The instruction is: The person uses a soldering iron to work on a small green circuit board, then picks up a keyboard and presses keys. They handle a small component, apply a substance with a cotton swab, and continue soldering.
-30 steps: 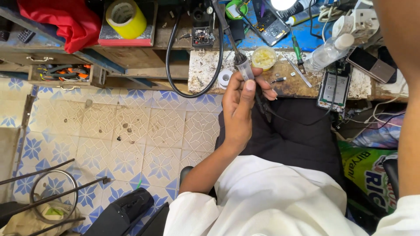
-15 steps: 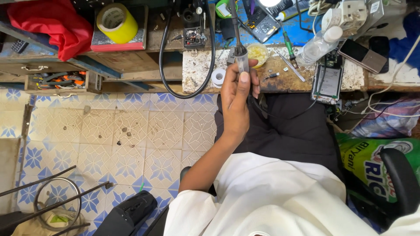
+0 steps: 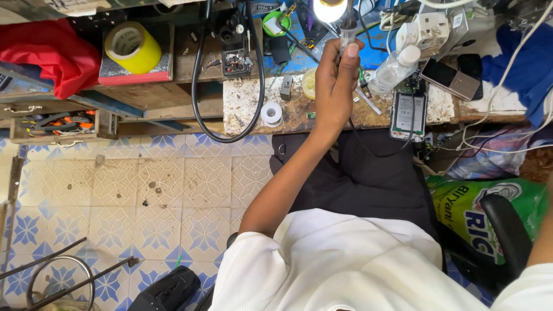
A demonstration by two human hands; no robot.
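Above workbench (image 3: 253,106) — left hand (image 3: 336,86), fingers clamped on slim tool (image 3: 347,35); right hand's fingers out of view.

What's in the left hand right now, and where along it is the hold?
The left hand holds a thin pen-like tool, probably a soldering iron, around its lower handle; its upper end is lost in lamp glare.

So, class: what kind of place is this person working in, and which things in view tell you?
Probably a small electronics repair bench: a left hand grips a soldering tool above an opened phone, beside a solder spool.
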